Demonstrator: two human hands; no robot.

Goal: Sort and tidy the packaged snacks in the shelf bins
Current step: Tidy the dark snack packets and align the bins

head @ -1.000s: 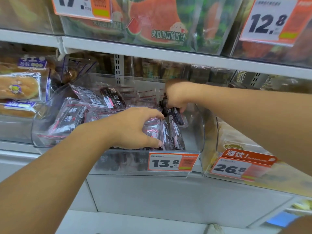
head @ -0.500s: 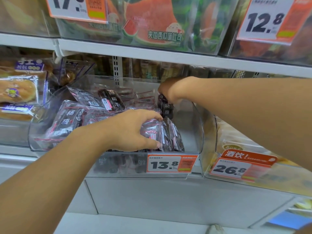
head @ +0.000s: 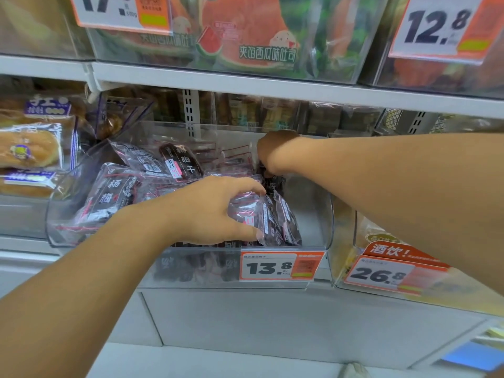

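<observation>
Packets stand upright on edge, long axis near-to-far, at the near right of the clear bin, the left hand curled round them, while the right hand, farther back, pinches another dark packet.

Soft, even overhead light, faint glare on clear plastic (motion blur throughout), wide-angle bowing at edges.

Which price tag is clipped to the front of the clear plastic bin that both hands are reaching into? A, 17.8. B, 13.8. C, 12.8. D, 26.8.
B: the orange and white tag reading 13.8 sits on the clear plastic bin where the left hand grips dark snack packets and the right hand reaches in behind.
</observation>
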